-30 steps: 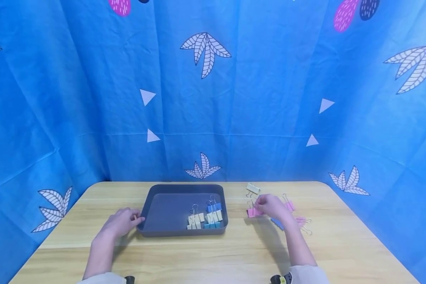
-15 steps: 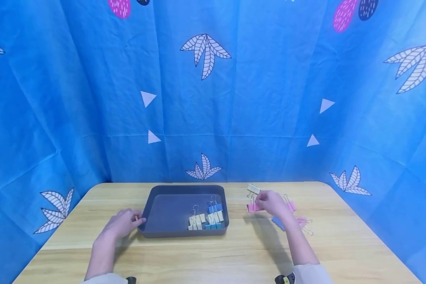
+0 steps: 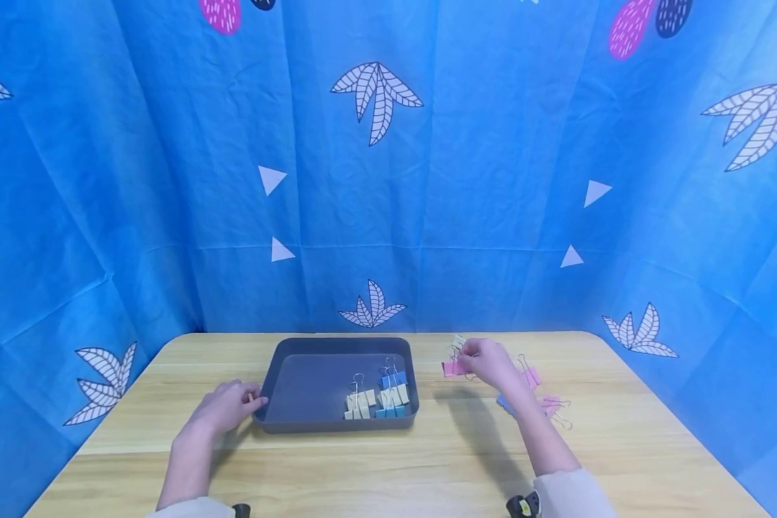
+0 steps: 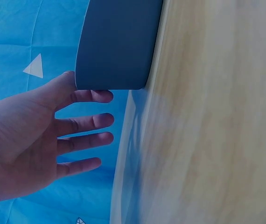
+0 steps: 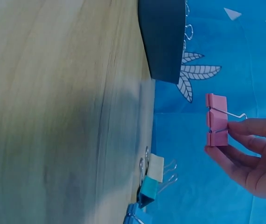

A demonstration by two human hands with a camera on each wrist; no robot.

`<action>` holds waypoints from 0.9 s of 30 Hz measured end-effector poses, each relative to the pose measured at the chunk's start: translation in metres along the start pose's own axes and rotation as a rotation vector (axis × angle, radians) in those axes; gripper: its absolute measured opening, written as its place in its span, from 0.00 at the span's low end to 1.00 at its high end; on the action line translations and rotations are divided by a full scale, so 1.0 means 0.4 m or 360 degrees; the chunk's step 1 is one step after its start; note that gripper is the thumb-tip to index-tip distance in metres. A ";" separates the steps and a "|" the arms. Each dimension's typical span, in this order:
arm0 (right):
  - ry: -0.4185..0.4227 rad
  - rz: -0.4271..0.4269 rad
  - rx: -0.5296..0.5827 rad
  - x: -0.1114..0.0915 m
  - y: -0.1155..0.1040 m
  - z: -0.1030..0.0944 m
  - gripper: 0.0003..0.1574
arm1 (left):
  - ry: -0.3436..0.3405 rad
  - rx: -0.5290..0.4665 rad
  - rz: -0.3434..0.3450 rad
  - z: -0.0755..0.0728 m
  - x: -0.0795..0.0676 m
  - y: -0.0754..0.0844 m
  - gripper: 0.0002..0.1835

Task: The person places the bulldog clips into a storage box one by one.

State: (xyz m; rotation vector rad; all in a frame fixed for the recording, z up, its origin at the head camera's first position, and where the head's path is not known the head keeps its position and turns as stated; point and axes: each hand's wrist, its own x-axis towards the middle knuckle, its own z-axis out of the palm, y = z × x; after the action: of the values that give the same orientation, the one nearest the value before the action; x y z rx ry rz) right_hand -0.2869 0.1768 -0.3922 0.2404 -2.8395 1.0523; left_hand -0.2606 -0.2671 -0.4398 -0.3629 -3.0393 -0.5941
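Observation:
My right hand [image 3: 488,360] pinches a pink binder clip [image 5: 217,119] between thumb and fingers, raised above the table right of the dark grey tray [image 3: 311,426]. One wire handle of the clip sticks out toward the hand in the right wrist view. At the tray's left end my left hand [image 4: 35,135] holds the wall, thumb over the rim and index finger against the outside; its other fingers extend nearly straight. Cream clips [image 3: 360,399], a blue clip [image 3: 393,378] and a teal clip [image 3: 390,412] stand in the tray's right part.
Loose on the table [image 3: 388,475] at the right are a cream clip [image 5: 156,167], a teal clip [image 5: 148,188], a blue clip [image 3: 506,405] and pink clips [image 3: 532,377], partly hidden by the right arm. A blue patterned curtain [image 3: 388,216] rises behind the table.
My right hand has lifted the pink clip off the table and shifted it slightly left and back. The left hand stays at the tray's end.

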 end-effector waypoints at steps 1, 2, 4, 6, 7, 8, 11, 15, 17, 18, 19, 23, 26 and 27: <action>0.0003 0.0000 -0.0004 0.002 -0.003 0.002 0.03 | -0.0001 -0.0002 -0.0001 0.000 0.000 0.000 0.12; 0.0009 0.0002 0.0001 0.004 -0.007 0.005 0.03 | -0.0001 -0.0002 -0.0002 0.000 -0.001 0.000 0.12; 0.0017 0.0016 0.0017 0.009 -0.014 0.011 0.03 | -0.0002 -0.0008 -0.0003 -0.001 -0.002 0.001 0.12; 0.0025 0.0033 0.0032 0.014 -0.023 0.016 0.02 | -0.0004 -0.0014 -0.0004 -0.002 -0.003 0.003 0.12; 0.0030 0.0039 0.0038 0.017 -0.028 0.019 0.02 | -0.0004 -0.0013 -0.0002 -0.002 -0.002 0.003 0.12; 0.0029 0.0048 0.0051 0.020 -0.032 0.023 0.02 | -0.0002 -0.0013 0.0001 -0.002 -0.002 0.004 0.11; 0.0027 0.0050 0.0074 0.028 -0.046 0.030 0.03 | 0.0001 -0.0006 0.0013 -0.002 -0.002 0.004 0.10; 0.0031 0.0043 0.0092 0.035 -0.064 0.041 0.03 | 0.0008 -0.0010 0.0015 -0.002 -0.001 0.006 0.09; 0.0034 0.0039 0.0089 0.038 -0.072 0.048 0.03 | 0.0007 -0.0020 0.0012 -0.001 -0.001 0.007 0.10; 0.0034 0.0043 0.0093 0.040 -0.076 0.051 0.03 | 0.0009 -0.0025 0.0010 -0.001 -0.001 0.008 0.10; 0.0039 0.0038 0.0086 0.041 -0.080 0.055 0.03 | 0.0010 -0.0028 0.0016 -0.001 -0.001 0.008 0.10; 0.0064 0.0010 0.0050 0.049 -0.098 0.068 0.04 | 0.0020 -0.0031 0.0024 0.000 -0.003 0.007 0.08; 0.0080 -0.0021 0.0028 0.054 -0.115 0.077 0.04 | 0.0024 -0.0027 0.0021 0.001 -0.004 0.005 0.08; 0.0080 -0.0026 0.0028 0.056 -0.120 0.080 0.05 | 0.0025 -0.0024 0.0022 0.001 -0.004 0.005 0.08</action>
State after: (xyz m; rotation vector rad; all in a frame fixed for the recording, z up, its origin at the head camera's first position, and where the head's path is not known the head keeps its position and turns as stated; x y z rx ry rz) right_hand -0.3014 0.1174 -0.3825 0.2346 -2.7803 1.0652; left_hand -0.2585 -0.2657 -0.4394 -0.3780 -3.0163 -0.6162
